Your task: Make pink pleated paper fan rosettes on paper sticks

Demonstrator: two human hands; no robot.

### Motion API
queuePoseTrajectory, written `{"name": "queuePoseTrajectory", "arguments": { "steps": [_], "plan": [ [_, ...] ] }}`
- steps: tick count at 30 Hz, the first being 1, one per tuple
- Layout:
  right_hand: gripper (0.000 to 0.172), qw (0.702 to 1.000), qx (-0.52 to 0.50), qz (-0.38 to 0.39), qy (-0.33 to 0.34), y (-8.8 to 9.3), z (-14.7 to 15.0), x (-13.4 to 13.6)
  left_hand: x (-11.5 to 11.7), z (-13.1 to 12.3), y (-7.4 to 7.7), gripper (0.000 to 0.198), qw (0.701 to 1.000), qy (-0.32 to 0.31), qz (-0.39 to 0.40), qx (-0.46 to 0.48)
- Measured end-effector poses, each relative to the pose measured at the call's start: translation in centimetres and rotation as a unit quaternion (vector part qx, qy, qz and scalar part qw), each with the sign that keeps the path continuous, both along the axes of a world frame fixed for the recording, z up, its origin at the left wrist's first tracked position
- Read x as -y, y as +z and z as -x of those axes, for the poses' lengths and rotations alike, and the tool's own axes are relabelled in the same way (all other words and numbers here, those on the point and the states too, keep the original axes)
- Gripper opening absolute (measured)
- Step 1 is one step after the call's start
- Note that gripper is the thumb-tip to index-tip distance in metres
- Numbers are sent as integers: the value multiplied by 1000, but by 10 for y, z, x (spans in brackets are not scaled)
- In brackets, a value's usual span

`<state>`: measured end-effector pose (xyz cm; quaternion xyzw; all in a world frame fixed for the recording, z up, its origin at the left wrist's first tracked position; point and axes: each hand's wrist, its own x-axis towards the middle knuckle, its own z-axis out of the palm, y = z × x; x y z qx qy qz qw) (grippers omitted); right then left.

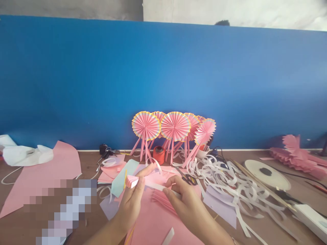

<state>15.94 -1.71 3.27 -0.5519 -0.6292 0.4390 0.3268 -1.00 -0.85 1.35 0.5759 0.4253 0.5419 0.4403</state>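
Observation:
My left hand (130,202) is closed on a folded pink pleated paper (132,181), its zigzag end poking out to the left past the thumb. A white paper strip (156,186) runs from that paper to my right hand (187,200), whose thumb and forefinger pinch it. Below both hands lies a large pink sheet (153,224), with another pleated pink paper (165,201) on it, partly behind my right hand. Scissors (189,179) with dark handles rest just beyond my right hand.
Several round pink paper fans (175,126) stand on legs against a blue partition (102,75). A red-orange round object (158,155) sits among them. Tangled white strips (224,173), a white disc (267,175) and pink pleats (293,153) lie rightward; white material (28,156) is leftward.

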Motion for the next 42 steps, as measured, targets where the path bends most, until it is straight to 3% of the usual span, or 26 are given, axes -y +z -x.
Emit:
{"name": "queuePoseTrajectory", "arguments": {
  "steps": [8,17,26,36,42],
  "plan": [
    [24,998,42,-30,23,-1,-4,-4,0,4,-1,45,999,-35,-4,-19],
    [24,999,29,-21,25,-5,-6,-7,1,6,-6,44,990,-101,58,82],
    [24,999,-7,-3,31,-10,-8,-9,4,3,-2,36,951,-192,110,216],
    [26,999,14,-11,30,-8,-9,-9,5,-1,2,36,938,-206,111,257],
    [26,999,3,-6,31,-11,-9,-10,6,-2,4,32,912,-212,148,317]
  ]
}}
